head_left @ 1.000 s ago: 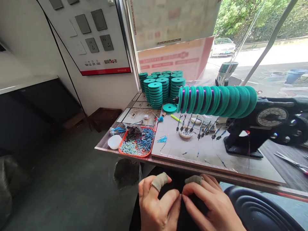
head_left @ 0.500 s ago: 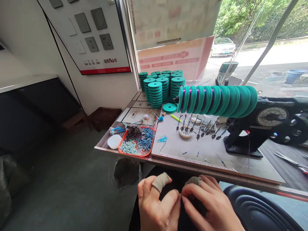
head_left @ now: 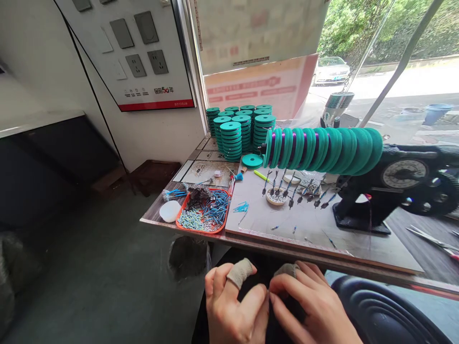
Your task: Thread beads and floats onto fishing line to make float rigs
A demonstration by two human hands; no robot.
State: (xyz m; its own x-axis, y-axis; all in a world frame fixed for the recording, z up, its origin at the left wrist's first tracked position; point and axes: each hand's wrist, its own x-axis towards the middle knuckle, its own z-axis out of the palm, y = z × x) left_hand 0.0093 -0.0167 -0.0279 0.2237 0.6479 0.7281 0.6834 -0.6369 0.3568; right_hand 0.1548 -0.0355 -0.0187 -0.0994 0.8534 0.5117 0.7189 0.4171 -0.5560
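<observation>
Our left hand (head_left: 234,306), right hand (head_left: 313,302): fingertips pinched together, contents unclear; orange tray (head_left: 214,232) on surface (head_left: 152,218), likely for reach.

Finger wraps (head_left: 239,273): khaki-grey
Winder (head_left: 394,193): black
Winder dial (head_left: 406,173): whitish
Mounted spools (head_left: 349,152): teal, some purple bands between
Stacked spools (head_left: 230,143): teal
Shallow tray (head_left: 201,230): orange-red
Slim stick (head_left: 261,176): lime green

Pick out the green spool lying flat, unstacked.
The lone spool in front of the stacks; the others are piled there or lined up on the machine.
</observation>
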